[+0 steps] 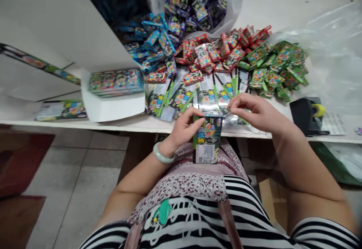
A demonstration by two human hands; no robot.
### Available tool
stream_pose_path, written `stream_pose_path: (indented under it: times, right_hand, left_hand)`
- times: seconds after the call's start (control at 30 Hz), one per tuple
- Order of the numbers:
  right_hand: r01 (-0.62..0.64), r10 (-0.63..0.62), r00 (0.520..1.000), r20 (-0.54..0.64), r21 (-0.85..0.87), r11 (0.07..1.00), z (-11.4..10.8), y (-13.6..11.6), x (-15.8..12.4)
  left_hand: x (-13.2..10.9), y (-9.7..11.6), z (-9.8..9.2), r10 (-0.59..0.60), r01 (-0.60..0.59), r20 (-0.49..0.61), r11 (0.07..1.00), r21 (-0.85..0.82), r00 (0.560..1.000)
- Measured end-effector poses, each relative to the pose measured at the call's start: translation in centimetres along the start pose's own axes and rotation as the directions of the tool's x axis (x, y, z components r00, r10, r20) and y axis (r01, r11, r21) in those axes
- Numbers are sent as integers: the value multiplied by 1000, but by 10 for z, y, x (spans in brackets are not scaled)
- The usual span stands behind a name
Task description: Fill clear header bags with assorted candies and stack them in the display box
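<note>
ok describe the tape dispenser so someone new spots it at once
On the long white bench, look right of the heap of green packets. The black tape dispenser sits near the front edge, and its yellow roll of tape sets it apart from the flat, colourful packets beside it.

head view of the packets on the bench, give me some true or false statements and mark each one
The left hand holds a dark packet upright at the edge of the bench: true.
The pale green bangle is on the right wrist: false, it is on the left wrist.
The right hand has its fingers at shiny plastic film just above the dark packet: true.
The red packets are inside the white box: false, they lie loose on the bench; the box holds a stack of multicoloured packets.
The black tape dispenser with yellow tape sits right of the green packets: true.
</note>
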State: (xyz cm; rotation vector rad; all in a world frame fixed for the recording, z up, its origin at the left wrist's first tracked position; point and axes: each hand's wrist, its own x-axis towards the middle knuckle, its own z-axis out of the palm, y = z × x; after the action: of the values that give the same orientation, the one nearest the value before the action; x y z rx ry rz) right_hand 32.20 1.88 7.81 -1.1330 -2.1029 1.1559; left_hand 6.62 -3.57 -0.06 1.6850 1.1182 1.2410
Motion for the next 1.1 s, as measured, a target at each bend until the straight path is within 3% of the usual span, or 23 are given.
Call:
stream_pose_path:
  times: [0.1,0.23,0.57,0.7,0.8,0.87,0.93,1.0,1.03,1.1]
  right_hand:
    - [44,-26,983,182,-99,994,25,-34,21]
    - [-17,70,958,279,-188,982,38,-37,42]
    - [-107,196,934,299,-292,951,42,-45,53]
    - [-206,220,919,327,-74,976,45,-22,61]
    - [-400,277,846,455,199,895,49,-4,65]
    - [-520,316,787,530,293,803,50,3,63]
    - [-583,348,758,551,336,739,49,6,58]
    - [-582,368,780,506,371,723,45,10,51]
    - [-556,372,811,451,395,732,42,13,48]
    - [-483,379,873,306,442,755,34,22,41]
  left_hand:
    - [0,8,-2,17,-16,40,1000,-21,999]
    - [-2,12,-9,19,-15,54,997,-71,998]
    - [-3,1,1,5,-10,-50,994,-108,999]
    - [-1,4,1,21,-25,-44,994,-106,999]
    - [-7,4,1,-47,45,-9,990,-130,999]
    - [-17,3,0,-132,151,103,968,-202,986]
    - [-30,4,-8,-183,243,233,934,-263,955]
    - [-42,12,-27,-185,248,249,935,-254,951]
    - [-45,18,-41,-173,213,190,954,-213,966]
    - [-46,32,-77,-104,103,-30,994,-45,994]
